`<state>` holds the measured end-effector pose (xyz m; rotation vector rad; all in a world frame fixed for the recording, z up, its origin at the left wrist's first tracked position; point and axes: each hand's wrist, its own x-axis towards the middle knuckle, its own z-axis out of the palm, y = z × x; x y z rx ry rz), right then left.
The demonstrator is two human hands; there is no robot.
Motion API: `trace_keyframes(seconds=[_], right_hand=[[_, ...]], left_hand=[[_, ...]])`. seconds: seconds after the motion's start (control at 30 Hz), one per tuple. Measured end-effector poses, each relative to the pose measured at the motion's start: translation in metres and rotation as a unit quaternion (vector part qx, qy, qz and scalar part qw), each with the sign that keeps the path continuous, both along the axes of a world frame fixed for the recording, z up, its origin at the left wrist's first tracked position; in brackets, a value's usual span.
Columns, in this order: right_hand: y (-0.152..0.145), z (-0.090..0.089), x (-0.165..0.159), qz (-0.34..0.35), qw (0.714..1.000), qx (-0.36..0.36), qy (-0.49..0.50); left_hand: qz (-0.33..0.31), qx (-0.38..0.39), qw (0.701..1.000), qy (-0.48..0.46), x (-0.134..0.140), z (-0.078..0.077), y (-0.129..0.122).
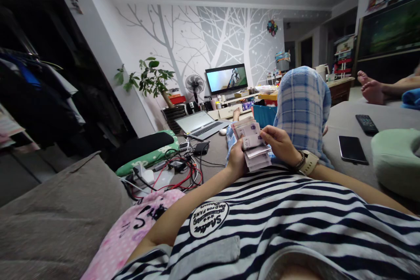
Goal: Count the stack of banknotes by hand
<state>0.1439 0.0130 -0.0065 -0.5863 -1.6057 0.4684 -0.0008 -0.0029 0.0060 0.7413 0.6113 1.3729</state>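
Observation:
A stack of banknotes, pale pinkish-purple and marked with a 5, is fanned out above my lap. My left hand grips the stack from its left side, thumb across the notes. At the right edge, my right hand pinches one note between thumb and fingers. Some notes spread upward past the hands, and others hang down below toward my striped shirt. On my right wrist are a light watch and a dark bracelet.
Left of me lie tangled cables, an open laptop and a mouse. To the right are a smartphone, a remote control and a green neck pillow. Another person's bare feet show at far right.

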Motion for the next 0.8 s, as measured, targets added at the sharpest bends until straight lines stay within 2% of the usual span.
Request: trace_keyframes(seconds=[0.4, 0.6, 0.8], right_hand=[[0.0, 0.001, 0.001, 0.024, 1.0, -0.018, -0.002], [0.015, -0.006, 0.004, -0.066, 0.997, -0.048, 0.017], [0.016, -0.006, 0.003, -0.066, 0.997, -0.044, 0.015]], left_hand=[[-0.015, 0.004, 1.0, -0.026, 0.004, 0.004, -0.001], [0.025, 0.031, 0.999, 0.013, 0.0, -0.001, 0.0], [0.036, 0.045, 0.998, 0.025, -0.001, -0.003, 0.0]])
